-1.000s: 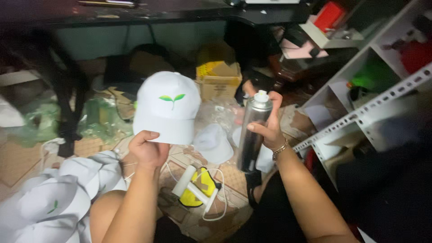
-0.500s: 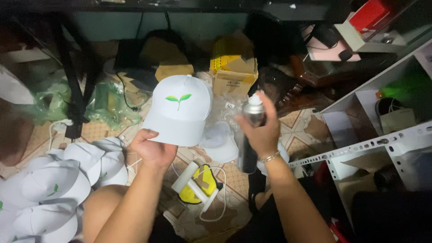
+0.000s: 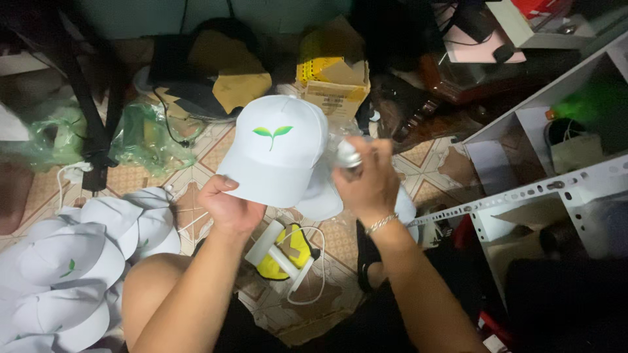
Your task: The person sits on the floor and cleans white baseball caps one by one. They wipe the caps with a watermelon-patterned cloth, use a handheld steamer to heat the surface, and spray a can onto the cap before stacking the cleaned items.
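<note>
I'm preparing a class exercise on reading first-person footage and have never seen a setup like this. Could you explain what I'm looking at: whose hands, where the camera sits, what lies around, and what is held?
There is no machine here. A person wears a camera on the head, so the view looks down at their own two hands.

The left hand grips the brim of a white cap with a small green leaf emblem on the front, held up facing the camera. The right hand, with a bracelet at the wrist, is closed around a metal spray can; only its top shows.

Below is a tiled floor. A pile of similar white caps lies on the left, a yellow and white tool with a cord between the arms, cardboard boxes behind, and white shelving on the right.
</note>
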